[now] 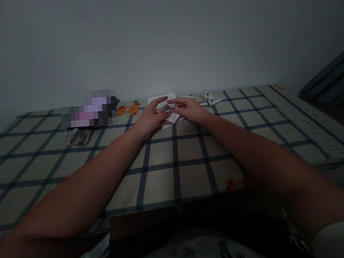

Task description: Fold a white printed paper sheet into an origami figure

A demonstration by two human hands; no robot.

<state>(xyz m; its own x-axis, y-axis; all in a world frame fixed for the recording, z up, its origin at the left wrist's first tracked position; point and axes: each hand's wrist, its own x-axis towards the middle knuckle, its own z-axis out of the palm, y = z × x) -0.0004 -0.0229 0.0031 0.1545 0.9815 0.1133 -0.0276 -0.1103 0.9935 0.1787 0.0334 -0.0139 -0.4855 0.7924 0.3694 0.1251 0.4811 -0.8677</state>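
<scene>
Above the far part of the table, my left hand (151,116) and my right hand (190,108) meet from either side over a small folded sheet of white paper (174,118). Thumbs and index fingers of both hands are bent toward each other and pinch it. Printed lines show on part of the paper, and its exact shape is partly hidden by my fingers. White paper sheets (160,98) lie flat just behind my hands. To the right of my right hand, a folded paper crane (209,98) with printed marks rests on the cloth.
A checked tablecloth (161,185) with orange bear prints covers the table. At the left back lies a blurred-out purple and pink object (91,111) with a looped cord (80,137). A wall (165,38) stands behind, and a dark slatted object (332,80) is at the right.
</scene>
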